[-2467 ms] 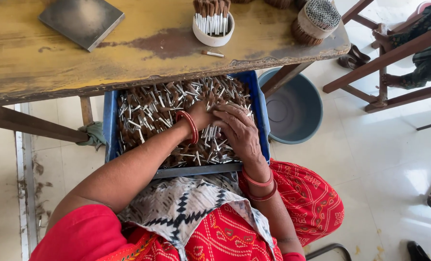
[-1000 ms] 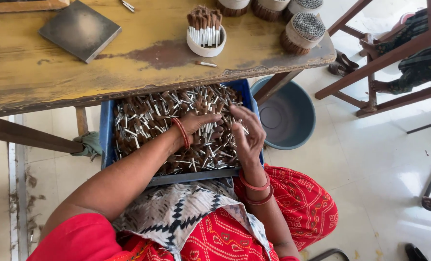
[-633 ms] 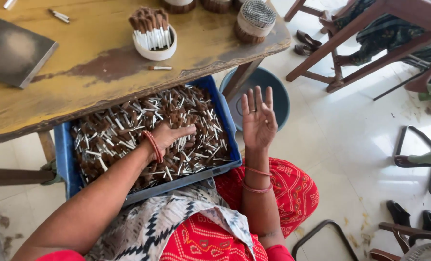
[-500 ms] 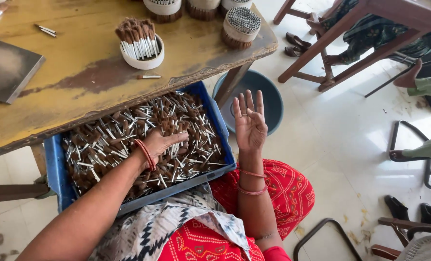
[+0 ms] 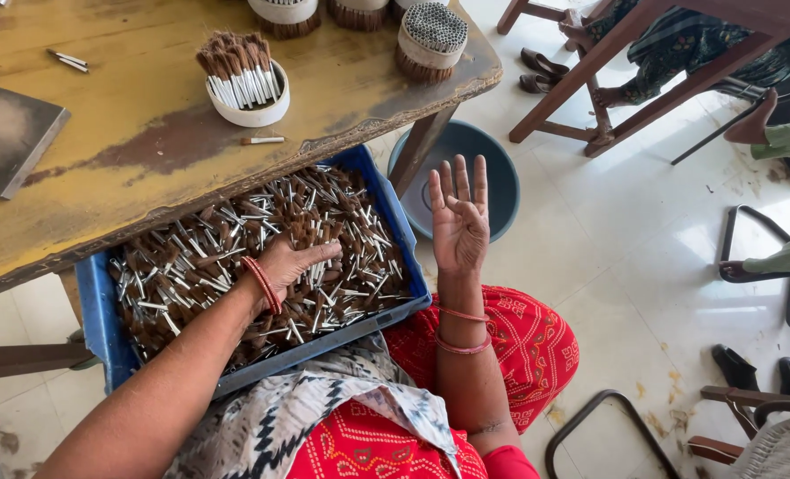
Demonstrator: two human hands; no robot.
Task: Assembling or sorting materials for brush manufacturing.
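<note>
A blue crate (image 5: pixel 102 310) rests on my lap, full of small brush heads (image 5: pixel 191 257) with brown bristles and silver metal ferrules. My left hand (image 5: pixel 290 264) lies in the pile, fingers curled over some brush heads; whether it grips any I cannot tell. My right hand (image 5: pixel 458 217) is raised beside the crate's right edge, palm toward me, fingers spread, holding nothing. On the worn yellow wooden table (image 5: pixel 147 151) above the crate stands a white cup (image 5: pixel 246 106) packed with upright brush heads, with one loose brush head (image 5: pixel 262 140) lying beside it.
More bundled brush heads (image 5: pixel 429 40) stand at the table's far edge. A dark flat slab (image 5: pixel 9 133) lies at the table's left. A grey-blue basin (image 5: pixel 492 168) sits on the tiled floor. Wooden furniture legs, sandals and other people's feet (image 5: pixel 754 124) are at the right.
My right hand has left the crate and risen, opening with fingers spread. My left hand stays in the pile. The view has swung to the right.
</note>
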